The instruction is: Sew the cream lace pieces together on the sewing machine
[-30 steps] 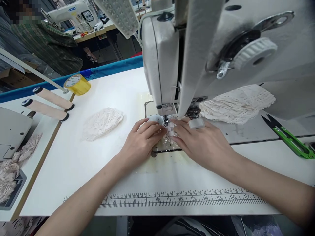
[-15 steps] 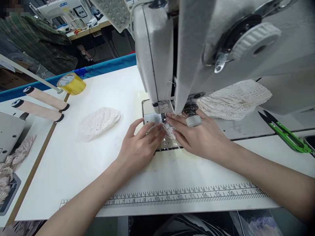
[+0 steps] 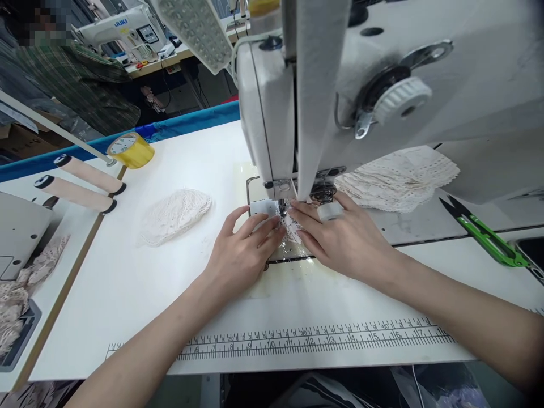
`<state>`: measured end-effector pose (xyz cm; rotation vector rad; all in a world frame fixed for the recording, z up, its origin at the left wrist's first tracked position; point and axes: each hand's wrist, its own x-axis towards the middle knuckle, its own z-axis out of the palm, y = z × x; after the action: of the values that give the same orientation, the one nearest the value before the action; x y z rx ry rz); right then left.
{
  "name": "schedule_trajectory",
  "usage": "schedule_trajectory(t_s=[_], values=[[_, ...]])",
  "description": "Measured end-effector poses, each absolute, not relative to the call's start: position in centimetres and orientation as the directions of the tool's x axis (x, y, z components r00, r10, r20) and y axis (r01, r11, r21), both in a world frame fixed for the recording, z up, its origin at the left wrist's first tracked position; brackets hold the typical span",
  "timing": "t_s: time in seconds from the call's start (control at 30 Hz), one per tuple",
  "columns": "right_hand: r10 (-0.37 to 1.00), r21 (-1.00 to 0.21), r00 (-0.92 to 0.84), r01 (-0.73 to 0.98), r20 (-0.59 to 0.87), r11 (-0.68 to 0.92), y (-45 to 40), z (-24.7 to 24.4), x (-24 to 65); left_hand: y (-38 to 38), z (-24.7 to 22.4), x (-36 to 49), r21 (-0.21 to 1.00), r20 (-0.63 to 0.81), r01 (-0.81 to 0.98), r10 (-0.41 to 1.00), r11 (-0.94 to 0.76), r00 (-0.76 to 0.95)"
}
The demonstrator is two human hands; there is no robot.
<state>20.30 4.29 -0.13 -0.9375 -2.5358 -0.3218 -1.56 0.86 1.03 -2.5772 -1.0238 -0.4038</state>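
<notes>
A small piece of white lace [image 3: 292, 229] lies under the presser foot [image 3: 281, 207] of a sewing machine [image 3: 272, 119]. My left hand [image 3: 240, 246] rests at the left of the foot, fingers spread and bent, fingertips on the plate and the lace's left edge. From the right, my right hand [image 3: 340, 232] lies over the lace with its fingers stretched out flat, tips close to the foot. Part of that hand is behind a white round knob [image 3: 330, 211]. My hands cover much of the lace.
Stacked lace pieces [image 3: 399, 178] lie behind my right hand, another lace pile [image 3: 176, 216] on the left. Green thread snips [image 3: 488, 235] lie right. Yellow tape [image 3: 131, 151] and thread cones [image 3: 76, 192] stand left. A printed ruler [image 3: 297, 341] runs along the front edge. A person [image 3: 80, 85] is beyond.
The camera view has shifted slightly, so the machine and table appear moved. Both hands stay at the presser foot with almost the same pose; the lace shows little movement.
</notes>
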Motion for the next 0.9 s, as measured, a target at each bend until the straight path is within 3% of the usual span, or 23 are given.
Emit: schedule_trajectory(t_s=[0.13,0.3,0.9], values=[[0.502,0.031,-0.688,0.604,0.524,0.796,3.9,0.3,20.5,0.9,1.0,-1.4,-0.196,0.392,0.72,0.619,-0.666,0.68],[0.504,-0.034,-0.701,0.567,0.505,0.823,3.2,0.3,20.6,1.0,0.9,-1.1,-0.162,0.452,0.71,0.588,-0.685,0.671],[0.46,0.049,-0.74,0.55,0.492,0.833,3.1,0.3,20.6,0.5,1.0,-0.8,-0.138,0.476,0.692,0.566,-0.709,0.674]])
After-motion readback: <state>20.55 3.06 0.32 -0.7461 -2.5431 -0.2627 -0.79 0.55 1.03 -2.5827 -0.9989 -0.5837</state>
